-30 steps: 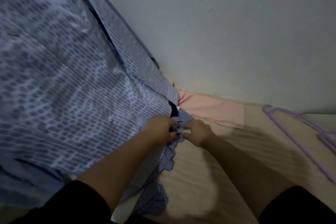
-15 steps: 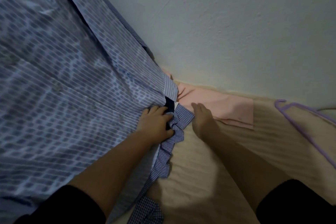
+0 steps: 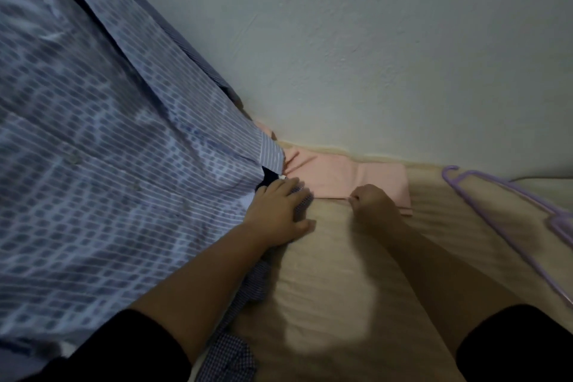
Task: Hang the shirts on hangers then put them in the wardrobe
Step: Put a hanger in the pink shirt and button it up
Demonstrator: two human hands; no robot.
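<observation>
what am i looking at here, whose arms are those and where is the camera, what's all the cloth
There is no machine here. The camera sits on a person's head and looks forward and down, so the two arms are that person's own.

They lean over a bed with a beige sheet set against a pale wall. The left hand lies flat, fingers out, on a small blue checked shirt beside a large blue patterned shirt. The right hand is curled at the edge of a folded pink shirt; whether it has a grip on the cloth is unclear. A purple hanger lies on the sheet at the right, untouched.
</observation>
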